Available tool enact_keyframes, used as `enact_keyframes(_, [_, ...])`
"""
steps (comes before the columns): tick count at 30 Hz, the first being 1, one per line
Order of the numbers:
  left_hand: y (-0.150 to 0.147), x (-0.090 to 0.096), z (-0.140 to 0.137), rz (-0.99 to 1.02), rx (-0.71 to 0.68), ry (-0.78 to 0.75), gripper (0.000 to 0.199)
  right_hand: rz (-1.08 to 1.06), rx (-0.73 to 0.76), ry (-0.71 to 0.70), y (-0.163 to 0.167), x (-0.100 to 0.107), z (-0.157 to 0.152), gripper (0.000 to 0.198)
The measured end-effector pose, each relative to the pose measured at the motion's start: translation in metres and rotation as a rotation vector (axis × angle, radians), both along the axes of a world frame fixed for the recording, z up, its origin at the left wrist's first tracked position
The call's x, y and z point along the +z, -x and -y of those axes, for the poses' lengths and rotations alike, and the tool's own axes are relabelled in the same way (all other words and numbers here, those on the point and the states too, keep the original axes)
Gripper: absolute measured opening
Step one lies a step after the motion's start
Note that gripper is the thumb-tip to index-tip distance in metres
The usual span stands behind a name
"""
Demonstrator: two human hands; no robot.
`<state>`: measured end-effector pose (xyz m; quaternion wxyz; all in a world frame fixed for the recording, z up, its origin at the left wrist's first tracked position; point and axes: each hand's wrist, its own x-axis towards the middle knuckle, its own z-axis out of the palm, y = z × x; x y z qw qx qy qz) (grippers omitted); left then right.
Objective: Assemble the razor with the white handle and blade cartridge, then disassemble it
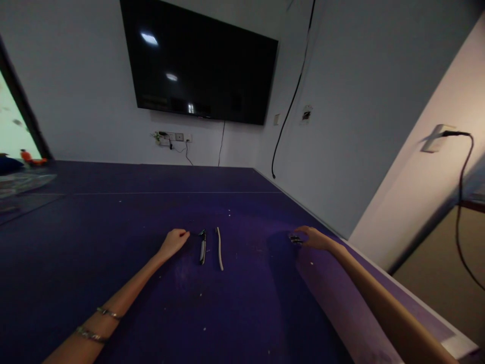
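My left hand rests on the purple tabletop with its fingers curled closed, and nothing shows in them. Just to its right lies a razor with a dark and grey handle, its head pointing away from me. A pale, slim toothbrush lies beside the razor, roughly parallel and apart from it. Farther right, my right hand has its fingers round the edge of a small clear pack with dark pieces in it, down at the table surface. The fingers partly hide this pack.
The purple table carries small white specks. Clear plastic and an orange object are at the far left. A black cable hangs down by the right wall. A television is mounted above sockets.
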<state>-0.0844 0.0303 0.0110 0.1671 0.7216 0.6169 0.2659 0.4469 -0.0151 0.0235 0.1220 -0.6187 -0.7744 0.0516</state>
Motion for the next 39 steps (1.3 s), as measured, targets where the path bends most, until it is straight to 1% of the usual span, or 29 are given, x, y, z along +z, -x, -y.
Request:
enact_keyframes(7, [0.0,0.002,0.004,0.036,-0.021,0.009,0.034,-0.02,0.096,0.041,0.008,-0.003,-0.012,0.049])
enact_keyframes(13, [0.0,-0.001,0.004,0.03,-0.032,0.002,0.035,-0.035,0.06,0.073,0.006,-0.01,-0.017,0.049])
enact_keyframes(17, [0.0,-0.003,0.004,0.026,-0.034,-0.012,0.034,-0.113,0.007,0.074,0.011,-0.005,-0.014,0.049])
enact_keyframes(20, [0.0,-0.004,0.003,0.02,-0.03,-0.023,0.034,-0.182,0.001,0.05,0.024,0.0,-0.013,0.052])
enact_keyframes(24, [-0.001,-0.006,0.003,0.012,-0.033,-0.038,0.035,-0.245,0.077,0.053,0.06,0.005,-0.016,0.054])
enact_keyframes(28, [-0.002,-0.005,0.006,-0.001,-0.019,-0.038,0.035,-0.284,0.222,0.068,0.111,0.011,-0.023,0.055])
enact_keyframes(34, [-0.004,-0.006,0.007,-0.037,-0.016,-0.067,0.035,-0.254,0.401,0.062,0.186,0.014,-0.028,0.057])
enact_keyframes(37, [-0.004,-0.009,0.006,-0.05,-0.012,-0.078,0.035,-0.247,0.465,0.068,0.211,0.014,-0.028,0.059])
enact_keyframes(39, [-0.004,-0.011,0.006,-0.059,-0.005,-0.076,0.035,-0.248,0.479,0.079,0.222,0.012,-0.029,0.059])
